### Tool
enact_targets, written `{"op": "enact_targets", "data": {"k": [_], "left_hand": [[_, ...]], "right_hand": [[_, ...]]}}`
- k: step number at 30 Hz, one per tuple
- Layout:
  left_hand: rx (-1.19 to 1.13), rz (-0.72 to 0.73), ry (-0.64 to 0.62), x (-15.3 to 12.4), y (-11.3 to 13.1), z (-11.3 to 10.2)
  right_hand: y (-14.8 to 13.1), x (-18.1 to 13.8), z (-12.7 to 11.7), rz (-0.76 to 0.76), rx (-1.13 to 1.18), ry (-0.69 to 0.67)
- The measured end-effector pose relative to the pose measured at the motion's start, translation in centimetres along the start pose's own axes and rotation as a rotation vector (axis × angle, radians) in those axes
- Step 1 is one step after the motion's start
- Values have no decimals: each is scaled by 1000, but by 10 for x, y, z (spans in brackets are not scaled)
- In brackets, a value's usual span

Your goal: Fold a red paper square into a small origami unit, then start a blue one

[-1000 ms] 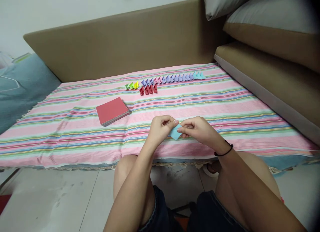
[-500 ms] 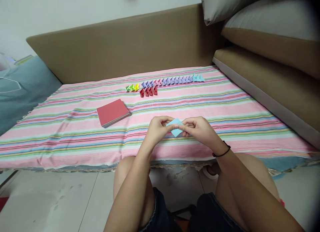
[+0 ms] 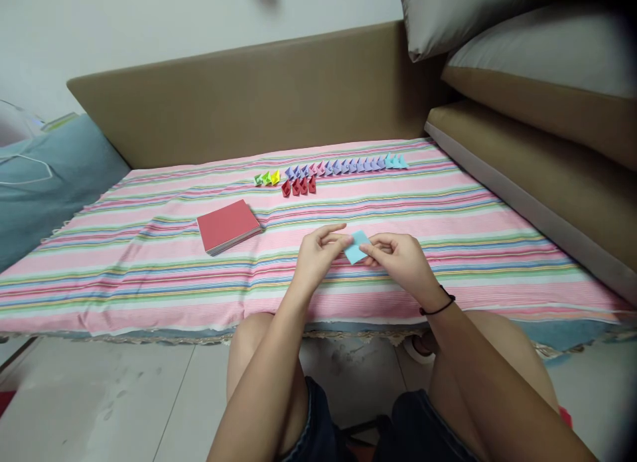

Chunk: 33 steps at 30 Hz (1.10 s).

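Note:
A small light-blue folded paper [image 3: 357, 249] is held between my two hands, above the striped cloth. My left hand [image 3: 321, 249] pinches its upper left corner between thumb and finger, with another finger stretched out above. On the other side, my right hand [image 3: 395, 253] grips the right edge, thumb on top and the other fingers curled beneath. Farther back stands a long row of small folded paper pieces [image 3: 352, 166] in purple, pink and light blue. Several dark red folded pieces [image 3: 299, 186] sit in front of that row, and green and yellow ones [image 3: 267, 178] are at its left.
A stack of red-topped paper sheets [image 3: 227, 226] lies left of my hands on the striped cloth [image 3: 149, 276]. Behind is a brown backrest [image 3: 249, 97]. Large cushions [image 3: 537, 150] are piled at the right, and a blue-covered armrest [image 3: 74, 163] is at the left.
The light-blue paper has turned from a diamond to a tilted position and shifted slightly right. My left thumb has moved from its middle to its upper left corner.

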<state>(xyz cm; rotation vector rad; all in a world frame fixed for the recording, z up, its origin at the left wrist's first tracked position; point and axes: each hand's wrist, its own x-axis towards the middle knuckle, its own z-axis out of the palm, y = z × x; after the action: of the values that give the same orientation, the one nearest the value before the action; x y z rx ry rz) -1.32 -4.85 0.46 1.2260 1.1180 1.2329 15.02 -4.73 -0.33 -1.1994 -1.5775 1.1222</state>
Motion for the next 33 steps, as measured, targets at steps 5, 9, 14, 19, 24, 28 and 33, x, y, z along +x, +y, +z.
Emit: {"op": "enact_targets", "data": {"k": [5,9,14,19,24,28,33], "left_hand": [[-61,-8,124,-1,-11,9],[-46,23,153,1,-10,9],[-77,45,39,1,-9,13],[33,40,108,1,-9,9],[47,54,110,3,-5,1],[-67,35,52,4,-3,-4],[-74,-8,64,3,-2,-9]], "right_hand": [[2,1,6,-7,124,90],[2,1,9,9,149,49],[5,2,12,25,204,149],[11,6,11,66,246,25],[9,5,8,119,250,-25],[1,1,10,172,308,-122],[-2,0,12,213,292,-189]]}}
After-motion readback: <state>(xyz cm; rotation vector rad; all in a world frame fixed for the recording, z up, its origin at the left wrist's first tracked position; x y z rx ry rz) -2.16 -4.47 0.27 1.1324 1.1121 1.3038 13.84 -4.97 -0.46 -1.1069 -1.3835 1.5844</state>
